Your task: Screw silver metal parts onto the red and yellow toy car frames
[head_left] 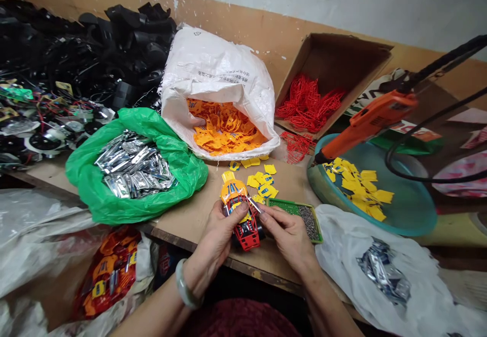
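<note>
My left hand (217, 229) is wrapped round a toy car (233, 190) with an orange-yellow front and a red lattice frame, its thumb pressing on a yellow piece on top. In my right hand (291, 235), thumb and fingers pinch a small silver strip (254, 204) against the car's right side. Past the car lie several loose yellow pieces (267, 191) with blue print. Just beyond my right hand sits a green tray (283, 206) of small screws (309, 221).
A green bag (83, 195) of silver parts and a white sack (224, 68) of orange shells stand behind. An orange electric screwdriver (375, 119) hangs over a teal basin (414, 210). Red frames (308, 98) fill a cardboard box (365, 47). Black parts (76, 53) are heaped left.
</note>
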